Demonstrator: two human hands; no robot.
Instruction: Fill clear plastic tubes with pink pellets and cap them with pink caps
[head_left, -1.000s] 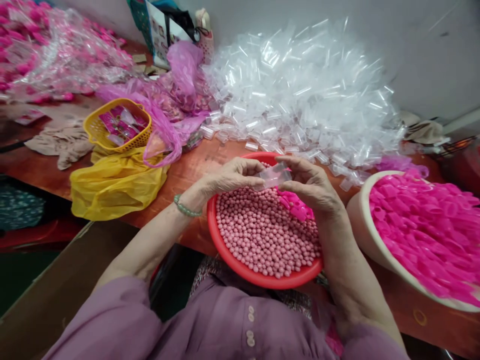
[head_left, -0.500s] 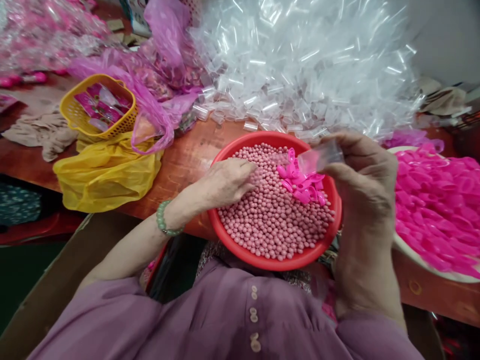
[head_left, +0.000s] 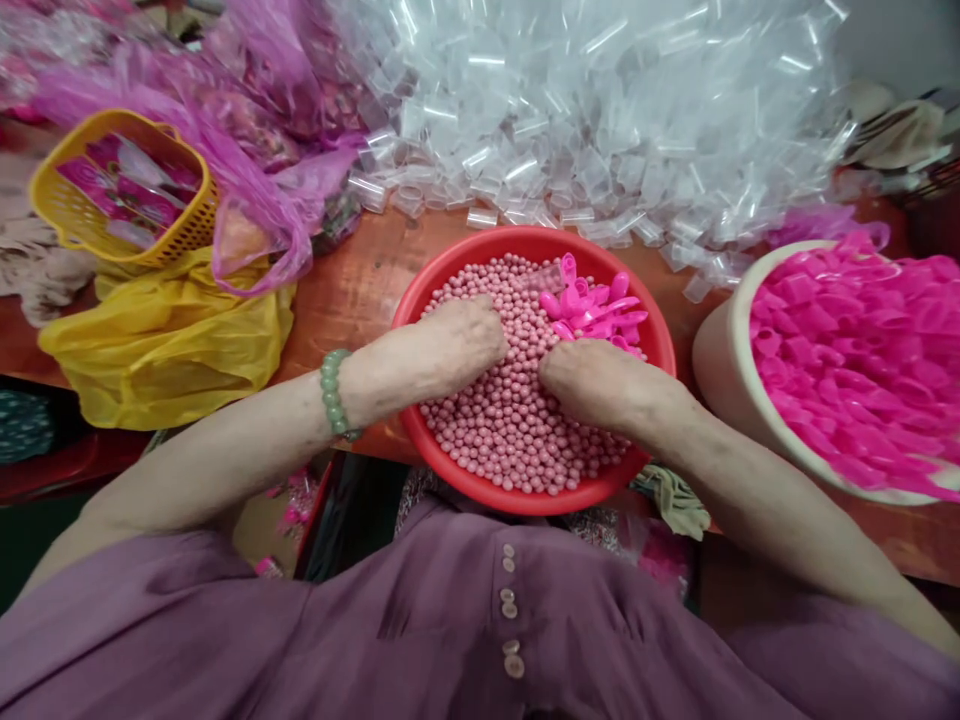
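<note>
A red bowl (head_left: 525, 498) holds a mass of round pink beads (head_left: 517, 445). My left hand (head_left: 466, 345), with a green bead bracelet (head_left: 334, 393) on the wrist, is over the beads at the left, fingers curled under. Opposite it, my right hand (head_left: 589, 380) is down among the beads, its fingers bent inward. What either hand grips is hidden beneath the knuckles. Bright pink plastic pieces (head_left: 592, 305) lie on the beads just beyond my right hand. Beside them is a clear plastic tube (head_left: 536, 285).
Clear tubes (head_left: 600, 130) form a big heap behind the bowl. On the right a white bucket (head_left: 724, 335) is full of pink plastic pieces (head_left: 855, 350). A yellow basket (head_left: 191, 215), a yellow bag (head_left: 172, 345) and a purple bag (head_left: 274, 240) are on the left of the wooden table (head_left: 360, 270).
My right hand has come down from above the bowl's right rim into the beads; the clear piece it held is out of it. My left hand stays over the beads. The view has shifted.
</note>
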